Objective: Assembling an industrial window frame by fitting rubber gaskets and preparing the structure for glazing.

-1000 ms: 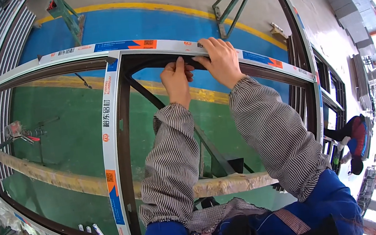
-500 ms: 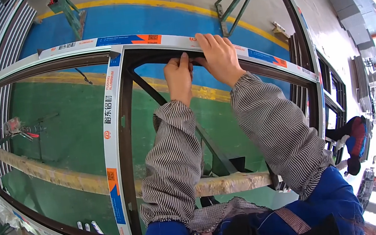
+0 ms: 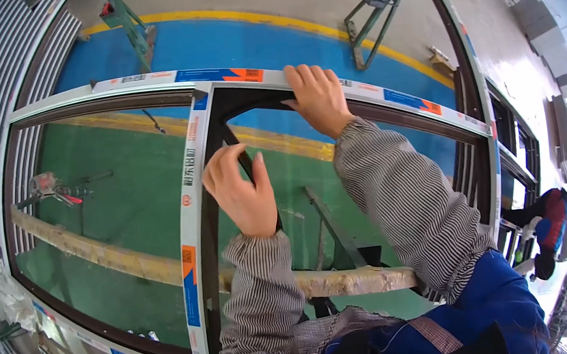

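Head view:

1. Left hand [image 3: 241, 196]: raised below and left of the right hand. The fingers are bent and the thumb is well parted from them, leaving a wide gap. Whether any fingertip makes contact cannot be determined.
2. Black strip [image 3: 246, 162]: passes through the view between the left thumb and fingers. Its upper part bends at the frame corner above the left hand and follows the inner edge toward the right thumb.
3. Right hand [image 3: 320, 103]: clasped over the top rail [image 3: 364, 91]. The fingers lie close together across the pale face; the thumb points left at the inner edge. Whether the thumb presses the strip cannot be determined.
4. Frame [image 3: 187, 190]: dark, with pale, labelled faces. Its middle bar stands just left of the left hand; its top rail lies under the right hand.
5. Support beam [image 3: 117, 257]: crosses beneath the frame, below both hands.
6. Green stand [image 3: 368, 31]: on the floor, beyond the right hand.
7. Co-worker [image 3: 551, 226]: bent over, well to the right of both hands.
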`<state>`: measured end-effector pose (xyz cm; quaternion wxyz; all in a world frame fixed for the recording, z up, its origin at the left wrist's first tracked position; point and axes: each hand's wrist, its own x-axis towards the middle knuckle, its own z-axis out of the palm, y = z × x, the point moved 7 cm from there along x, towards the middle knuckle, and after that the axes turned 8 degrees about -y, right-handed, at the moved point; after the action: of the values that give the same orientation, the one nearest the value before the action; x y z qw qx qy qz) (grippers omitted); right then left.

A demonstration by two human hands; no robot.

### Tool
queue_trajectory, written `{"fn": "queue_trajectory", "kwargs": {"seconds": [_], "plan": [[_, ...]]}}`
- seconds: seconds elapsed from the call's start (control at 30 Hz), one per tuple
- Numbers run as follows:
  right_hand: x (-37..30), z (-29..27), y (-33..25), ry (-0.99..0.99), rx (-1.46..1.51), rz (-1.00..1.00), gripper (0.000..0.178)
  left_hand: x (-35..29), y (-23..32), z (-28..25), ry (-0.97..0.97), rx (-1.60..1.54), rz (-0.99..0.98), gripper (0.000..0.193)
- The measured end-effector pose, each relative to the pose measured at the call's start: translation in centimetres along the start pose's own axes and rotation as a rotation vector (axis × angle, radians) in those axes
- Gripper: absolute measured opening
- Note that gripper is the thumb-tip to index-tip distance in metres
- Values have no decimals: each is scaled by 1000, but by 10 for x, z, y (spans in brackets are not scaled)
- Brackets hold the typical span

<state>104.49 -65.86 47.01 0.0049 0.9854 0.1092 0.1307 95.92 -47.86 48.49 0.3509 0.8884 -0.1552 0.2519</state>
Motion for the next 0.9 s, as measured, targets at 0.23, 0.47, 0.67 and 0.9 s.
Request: {"fn": "queue_trajectory", "kwargs": {"seconds": [0.23,0.47,0.67,0.9], "plan": [[1,-4,-3,-28,93,10,58,-18,-66,60,-273,-1153,-925,20],[18,0,-27,66,33,-63,57,-8,-68,87,-262,-1121,-890,23],[22,-1,-22,57,76,-20,54,12,-66,64,-112,-946,-819,36],[36,3,-50,89,93,-61,54,5,-84,76,-132,-1100,-898,40]]}}
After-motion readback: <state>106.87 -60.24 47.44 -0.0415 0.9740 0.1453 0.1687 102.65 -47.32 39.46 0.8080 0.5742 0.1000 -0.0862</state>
